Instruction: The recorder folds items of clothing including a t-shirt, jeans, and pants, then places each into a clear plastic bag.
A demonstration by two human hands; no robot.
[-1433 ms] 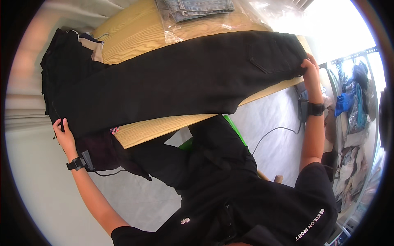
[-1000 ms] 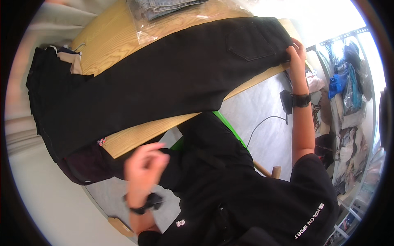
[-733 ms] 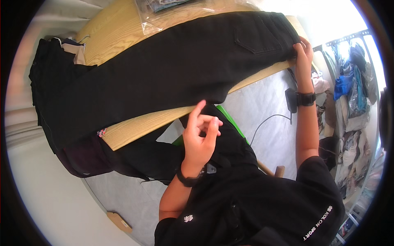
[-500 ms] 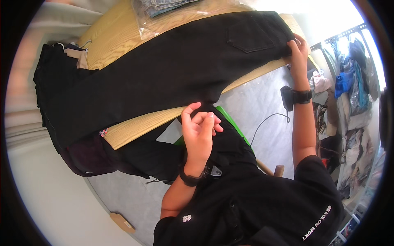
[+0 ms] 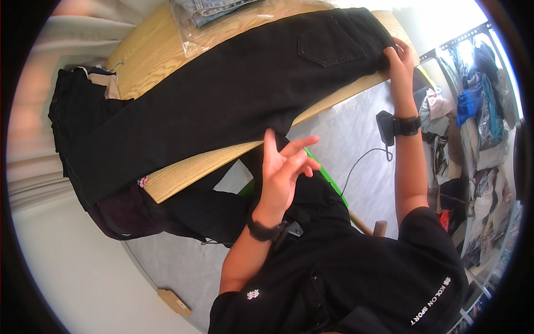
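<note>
A pair of black trousers (image 5: 217,94) lies lengthwise over the wooden table (image 5: 183,177), folded leg on leg, with a back pocket on the upper side near the waist. My right hand (image 5: 399,58) pinches the waistband at its near corner, thumb on top. Just off the table's near edge is my left hand (image 5: 286,167), its fingers spread and nothing in them. The index fingertip reaches the trousers' edge near the crotch; whether it presses on the cloth I cannot tell. The far-left leg ends rest over other dark clothes.
Folded blue jeans (image 5: 214,12) in a clear plastic bag lie at the table's back. A pile of dark clothes (image 5: 78,92) sits at the left end. A shelf of bagged garments (image 5: 473,122) stands on the right. A cardboard piece (image 5: 173,301) is on the floor.
My left hand has moved slightly right and up, and its curled fingers have spread apart. My right hand keeps its hold on the waistband; the trousers have hardly moved.
</note>
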